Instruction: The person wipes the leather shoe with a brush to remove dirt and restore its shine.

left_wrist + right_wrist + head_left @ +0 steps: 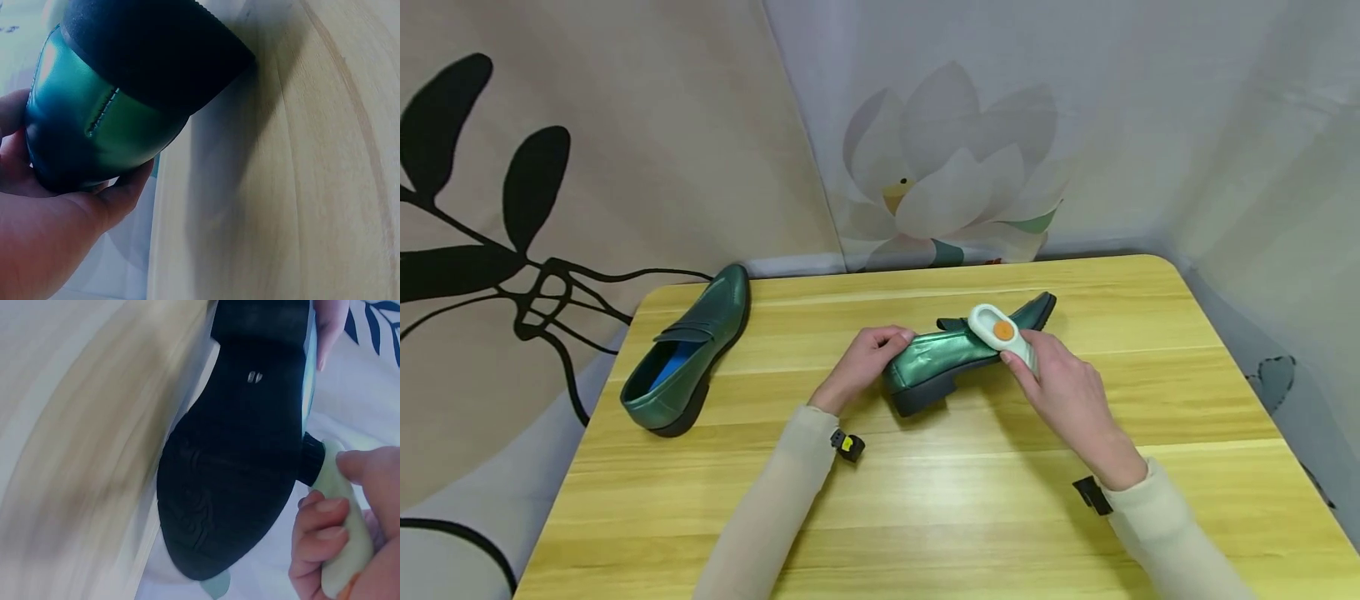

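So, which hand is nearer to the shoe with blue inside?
Left. The left hand grips the second shoe by the heel, to the right of the blue-lined shoe; the right hand, holding the white tool, is farther right.

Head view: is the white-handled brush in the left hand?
No, the right hand holds the white-handled brush, while the left hand grips a green shoe at its heel end.

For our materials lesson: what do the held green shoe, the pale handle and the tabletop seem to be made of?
Held green shoe: seemingly glossy leather or imitation leather, from its sheen and stitching. Pale handle: probably plastic, smooth and rounded. Tabletop: wood or wood-look laminate, lightly glossy, showing grain and soft reflections.
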Motion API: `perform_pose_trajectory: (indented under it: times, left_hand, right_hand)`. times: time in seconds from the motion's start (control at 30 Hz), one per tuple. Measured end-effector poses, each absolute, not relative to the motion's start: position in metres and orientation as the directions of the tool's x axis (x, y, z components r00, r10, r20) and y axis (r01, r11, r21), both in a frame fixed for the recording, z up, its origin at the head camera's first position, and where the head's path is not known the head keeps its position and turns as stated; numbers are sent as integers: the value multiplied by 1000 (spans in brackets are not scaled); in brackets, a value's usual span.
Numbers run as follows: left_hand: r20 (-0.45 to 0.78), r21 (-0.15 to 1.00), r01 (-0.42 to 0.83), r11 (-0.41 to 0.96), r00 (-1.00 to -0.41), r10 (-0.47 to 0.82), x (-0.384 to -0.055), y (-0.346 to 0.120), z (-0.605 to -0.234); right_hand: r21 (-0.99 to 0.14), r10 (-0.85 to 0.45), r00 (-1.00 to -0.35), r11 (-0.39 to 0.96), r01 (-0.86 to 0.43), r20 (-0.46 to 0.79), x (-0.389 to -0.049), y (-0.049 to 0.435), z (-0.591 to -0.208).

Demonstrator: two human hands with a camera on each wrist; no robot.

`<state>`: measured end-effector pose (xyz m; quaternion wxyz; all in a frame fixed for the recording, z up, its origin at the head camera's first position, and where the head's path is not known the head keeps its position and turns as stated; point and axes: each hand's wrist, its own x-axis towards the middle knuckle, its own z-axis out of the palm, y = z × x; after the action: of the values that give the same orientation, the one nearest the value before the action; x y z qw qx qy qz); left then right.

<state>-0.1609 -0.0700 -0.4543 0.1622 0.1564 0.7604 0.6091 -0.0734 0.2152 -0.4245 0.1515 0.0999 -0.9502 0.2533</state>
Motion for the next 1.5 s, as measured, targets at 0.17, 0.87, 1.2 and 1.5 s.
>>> perform_pose_trajectory:
  times: [0.17, 0.87, 1.2, 1.5]
  left_hand:
    - [-53, 974, 51, 220, -895, 443, -160, -70, -453]
    - [-41, 954, 102, 284, -888, 457, -157, -70, -452]
    - [-36, 951, 117, 287, -879, 476, -157, -70, -452]
    - [-8, 958, 128, 255, -882, 472, -154, -70, -452]
  right_hand:
    - [-448, -103, -935, 856, -257, 340, -74, 221, -425]
    - [-389, -195, -891, 846, -365, 411, -67, 210, -434]
    - [-423, -33, -927, 883, -202, 373, -82, 261, -433]
    - [-425, -52, -928, 879, -217, 369, -79, 264, -433]
